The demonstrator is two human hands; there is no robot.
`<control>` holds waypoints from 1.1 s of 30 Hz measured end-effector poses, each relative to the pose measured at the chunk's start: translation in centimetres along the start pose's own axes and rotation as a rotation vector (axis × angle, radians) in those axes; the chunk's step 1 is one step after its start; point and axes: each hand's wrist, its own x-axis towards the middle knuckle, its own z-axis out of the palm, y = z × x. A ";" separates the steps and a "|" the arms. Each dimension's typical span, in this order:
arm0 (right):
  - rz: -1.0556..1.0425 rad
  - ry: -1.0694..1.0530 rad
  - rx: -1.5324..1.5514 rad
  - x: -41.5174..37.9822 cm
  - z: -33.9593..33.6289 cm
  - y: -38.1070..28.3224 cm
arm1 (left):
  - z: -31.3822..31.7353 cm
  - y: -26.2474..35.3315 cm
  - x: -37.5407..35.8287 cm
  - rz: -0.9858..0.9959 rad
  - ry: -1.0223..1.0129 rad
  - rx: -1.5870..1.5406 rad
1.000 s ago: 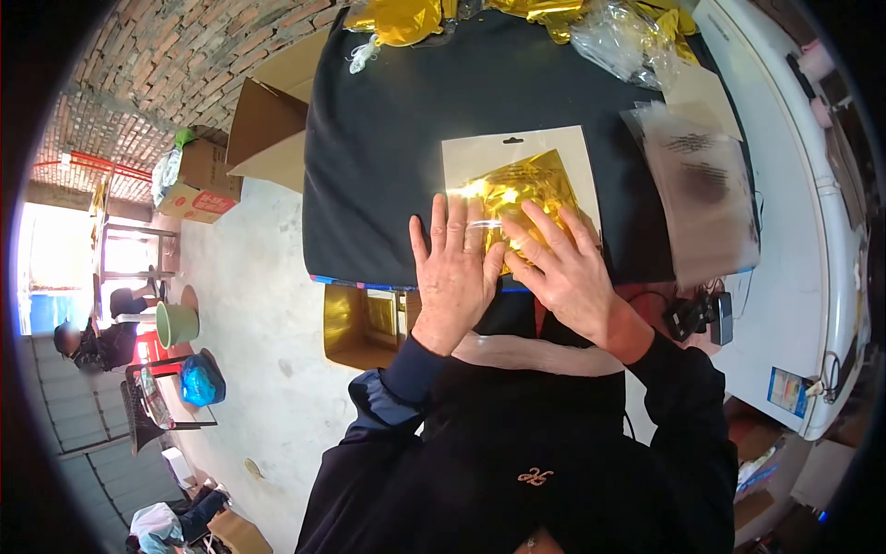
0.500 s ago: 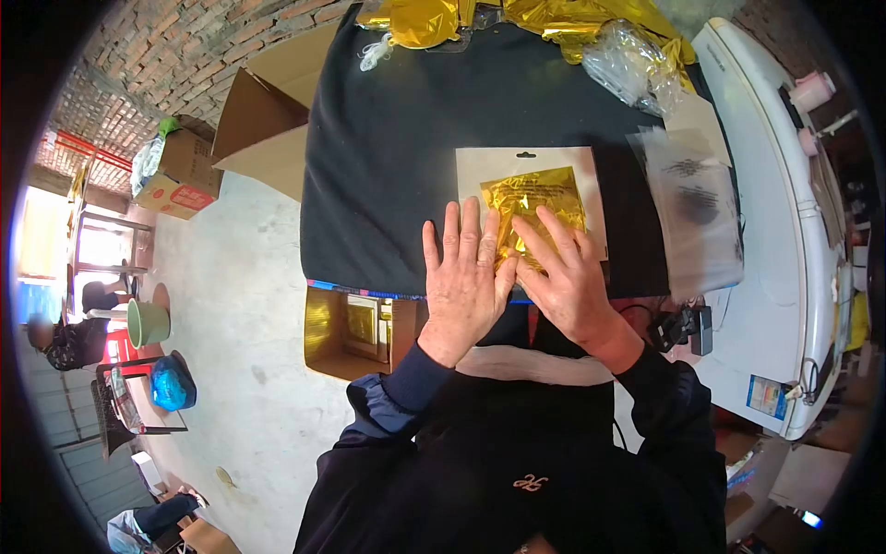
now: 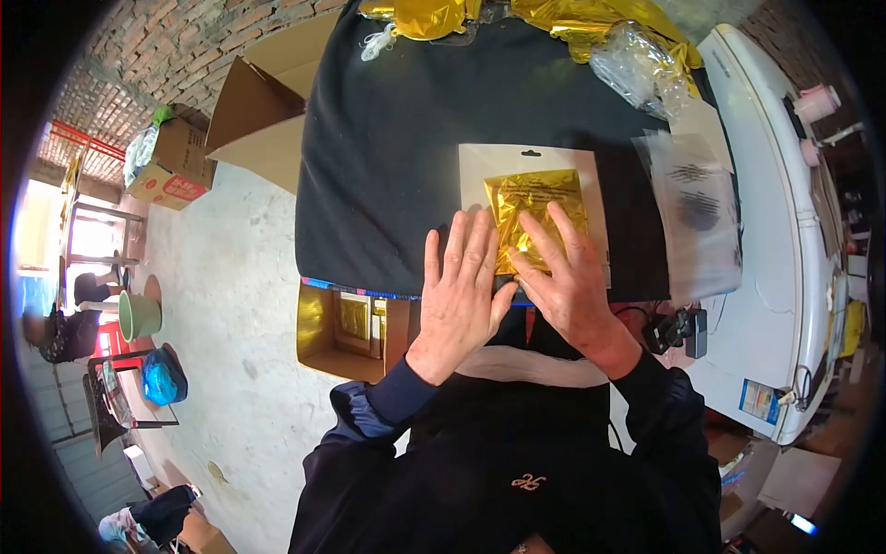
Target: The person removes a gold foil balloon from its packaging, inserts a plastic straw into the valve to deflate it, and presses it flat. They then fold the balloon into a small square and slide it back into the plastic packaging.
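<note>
A gold foil packet in a printed clear bag (image 3: 540, 198) lies on a pale card with a hanging slot (image 3: 475, 166), on the black cloth of the table (image 3: 397, 138). My left hand (image 3: 457, 295) rests flat at the packet's lower left, fingers stretched out and pointing away from me. My right hand (image 3: 568, 277) lies over the packet's lower right part, its fingers spread on the foil. Both hands are open and grip nothing. The lower edge of packet and card is partly hidden under the hands.
Printed clear bags (image 3: 692, 212) lie at the table's right side. Crumpled clear plastic (image 3: 637, 69) and gold foil (image 3: 429, 20) sit along the far edge. A carton with gold-wrapped items (image 3: 318, 342) stands below left, beside an open cardboard box (image 3: 254, 111). A white appliance (image 3: 766, 258) borders the right.
My left hand has drawn slightly back towards me and off the foil's left side. My right hand has shifted a little, fingers still spread on the packet. The view has tilted slightly.
</note>
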 end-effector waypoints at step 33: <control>-0.047 -0.045 0.040 0.3 -0.2 0.7 | 1.9 -7.2 11.1 0.077 0.236 -0.314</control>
